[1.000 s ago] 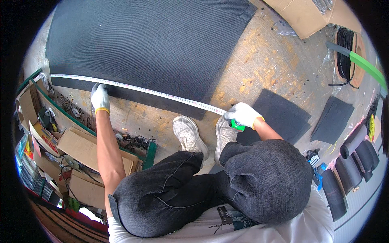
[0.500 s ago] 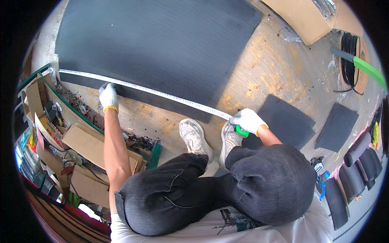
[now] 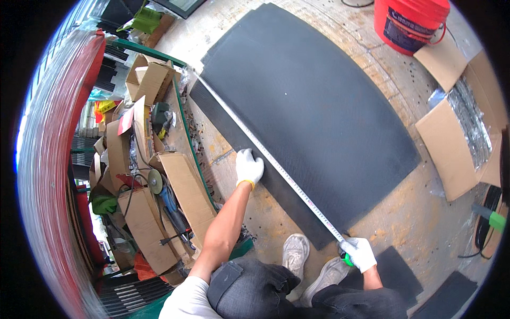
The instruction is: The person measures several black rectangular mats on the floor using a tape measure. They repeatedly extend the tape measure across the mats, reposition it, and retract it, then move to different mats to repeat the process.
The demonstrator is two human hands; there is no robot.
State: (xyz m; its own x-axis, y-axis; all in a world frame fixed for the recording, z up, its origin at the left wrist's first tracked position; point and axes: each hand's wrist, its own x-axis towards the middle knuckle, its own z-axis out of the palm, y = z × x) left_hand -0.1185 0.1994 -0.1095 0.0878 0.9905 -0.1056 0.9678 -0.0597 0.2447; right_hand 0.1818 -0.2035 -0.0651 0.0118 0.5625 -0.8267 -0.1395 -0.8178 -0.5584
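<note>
A white tape-measure blade (image 3: pixel 290 182) is stretched slantwise along a large black sheet (image 3: pixel 313 106) and a narrower black strip (image 3: pixel 289 204) at its near edge. My right hand (image 3: pixel 361 254), in a white glove, is closed around the green tape measure (image 3: pixel 347 259) at the blade's near right end. My left hand (image 3: pixel 249 169), also gloved, rests at the strip's near edge, thumb apart from the fingers; nothing visible is in it. The fingertips are partly hard to make out. The blade's far end reaches the sheet's far left corner.
Cardboard boxes (image 3: pixel 183 186) and an angle grinder (image 3: pixel 172 204) crowd the left, behind a green rail (image 3: pixel 183 114). At the far right stand a red bucket (image 3: pixel 401 24) and an open carton (image 3: pixel 443 127). Smaller black pieces (image 3: pixel 446 297) lie at the lower right, near my shoes (image 3: pixel 295 252).
The view has swung left and forward, so the sheet now lies slanted and the bucket shows. Both hands keep much the same places along the strip and the tape.
</note>
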